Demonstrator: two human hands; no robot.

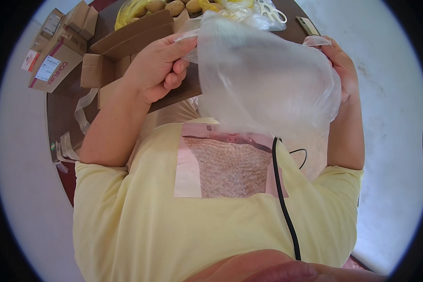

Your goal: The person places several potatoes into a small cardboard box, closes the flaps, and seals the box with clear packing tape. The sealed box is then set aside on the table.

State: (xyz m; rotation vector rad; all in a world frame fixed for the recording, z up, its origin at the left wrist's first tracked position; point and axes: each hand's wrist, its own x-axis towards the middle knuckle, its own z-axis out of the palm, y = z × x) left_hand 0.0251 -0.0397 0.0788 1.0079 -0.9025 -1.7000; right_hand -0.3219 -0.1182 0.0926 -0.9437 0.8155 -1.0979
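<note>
A clear plastic bag (pixel 268 75) is spread out between my two hands, over the table's near edge. My left hand (pixel 157 66) pinches its upper left corner between thumb and fingers. At the opposite side my right hand (pixel 344 70) grips the upper right corner, with part of the fingers hidden behind the plastic. Just beyond my left hand stands an open cardboard box (pixel 127 40), its flaps raised. The bag looks thin and wrinkled, and I make out nothing inside it.
Several potatoes (pixel 175 8) lie in a yellow plastic bag (pixel 131 11) at the back. White scissors (pixel 273 11) rest on more plastic there. A phone (pixel 308 26) is at the table's right edge. Closed cartons (pixel 61 56) stand at left, near strips of clear tape (pixel 83 110). A black cable (pixel 282 197) hangs over my shirt.
</note>
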